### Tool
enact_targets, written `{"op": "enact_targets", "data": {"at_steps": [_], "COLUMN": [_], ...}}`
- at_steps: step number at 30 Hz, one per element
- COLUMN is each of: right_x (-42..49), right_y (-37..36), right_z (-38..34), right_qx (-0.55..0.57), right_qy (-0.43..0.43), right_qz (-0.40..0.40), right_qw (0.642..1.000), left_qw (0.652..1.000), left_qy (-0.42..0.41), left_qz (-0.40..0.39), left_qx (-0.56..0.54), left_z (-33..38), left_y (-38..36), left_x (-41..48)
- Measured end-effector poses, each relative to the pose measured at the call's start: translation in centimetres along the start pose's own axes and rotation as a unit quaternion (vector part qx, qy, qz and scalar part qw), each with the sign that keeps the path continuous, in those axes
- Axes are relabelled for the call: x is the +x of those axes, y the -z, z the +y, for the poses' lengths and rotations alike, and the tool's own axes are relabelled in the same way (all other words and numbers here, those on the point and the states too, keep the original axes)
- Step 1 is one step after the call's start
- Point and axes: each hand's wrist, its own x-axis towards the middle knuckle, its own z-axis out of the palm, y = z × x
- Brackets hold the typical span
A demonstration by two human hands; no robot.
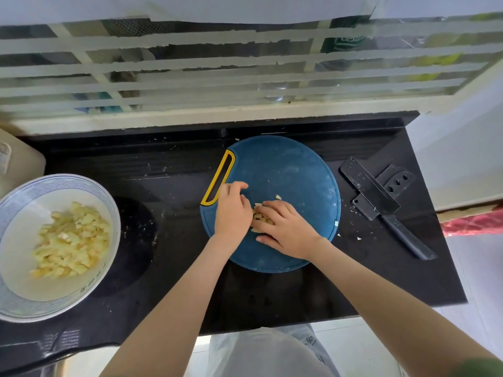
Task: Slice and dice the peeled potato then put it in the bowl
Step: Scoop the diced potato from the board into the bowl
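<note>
A small heap of diced potato pieces [260,216] lies on the round blue cutting board [294,170], between my two hands. My left hand [232,210] cups the heap from the left with curled fingers. My right hand [285,229] presses against it from the right, fingers bent over the pieces. One loose piece [278,197] lies just beyond the heap. A white bowl with a blue patterned rim [16,197] stands at the far left and holds a pile of diced potato [72,240]. A black knife [381,202] lies on the counter right of the board.
The black counter [168,240] ends at a window ledge behind and a front edge near my body. A knife sheath [397,180] lies under the knife. Small potato scraps [359,238] dot the counter right of the board. A beige object [19,161] stands at the back left.
</note>
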Motion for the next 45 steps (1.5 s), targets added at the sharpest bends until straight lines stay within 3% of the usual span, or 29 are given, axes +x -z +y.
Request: {"op": "enact_targets", "data": {"at_steps": [4, 7, 11, 14, 16, 20, 24, 30, 37, 41, 43, 45], "right_x": [2.9, 5.0, 6.3, 6.8, 7.3, 8.7, 12.3, 20.6, 28.3, 29.7, 29.9, 29.7], "right_y": [0.2, 0.4, 0.6, 1.6, 2.8, 5.7, 8.7, 10.1, 6.5, 3.7, 3.1, 2.9], "right_z": [-0.9, -1.1, -1.3, -1.4, -1.4, -2.3, -4.9, -13.0, -22.8, -24.4, -24.7, -24.4], "right_qx": [-0.065, -0.068, -0.083, -0.024, 0.066, 0.291, 0.38, 0.453, 0.469, 0.235, 0.206, 0.222], "right_qy": [-0.053, -0.143, -0.242, -0.293, -0.368, -0.499, -0.497, -0.399, -0.279, -0.169, -0.166, -0.181], "right_qz": [0.052, 0.064, 0.034, 0.018, -0.012, -0.001, 0.055, 0.044, -0.062, -0.242, -0.251, -0.177], "right_qw": [0.995, 0.985, 0.966, 0.956, 0.928, 0.816, 0.778, 0.796, 0.836, 0.926, 0.931, 0.942], "left_qw": [1.0, 0.999, 0.999, 0.998, 0.998, 0.996, 0.993, 0.981, 0.971, 0.962, 0.961, 0.962], "left_qy": [0.006, 0.002, 0.005, 0.021, 0.028, 0.028, 0.017, 0.027, 0.158, 0.207, 0.213, 0.21], "left_qz": [0.016, 0.031, 0.052, 0.059, 0.063, 0.083, 0.115, 0.192, 0.177, 0.177, 0.174, 0.172], "left_qx": [-0.003, -0.006, -0.003, -0.004, -0.006, -0.01, -0.024, -0.027, -0.036, -0.031, -0.017, -0.015], "left_z": [-0.4, -0.8, -1.6, -2.0, -2.0, -2.0, -2.1, -5.0, -12.7, -15.4, -16.3, -16.6], "left_y": [-0.1, 0.3, 1.3, 2.4, 3.2, 5.6, 9.3, 17.2, 25.7, 28.0, 28.6, 28.6], "left_x": [-0.3, -0.4, -0.8, -0.9, -0.8, -0.7, -0.6, -1.9, -4.6, -6.2, -6.9, -7.0]}}
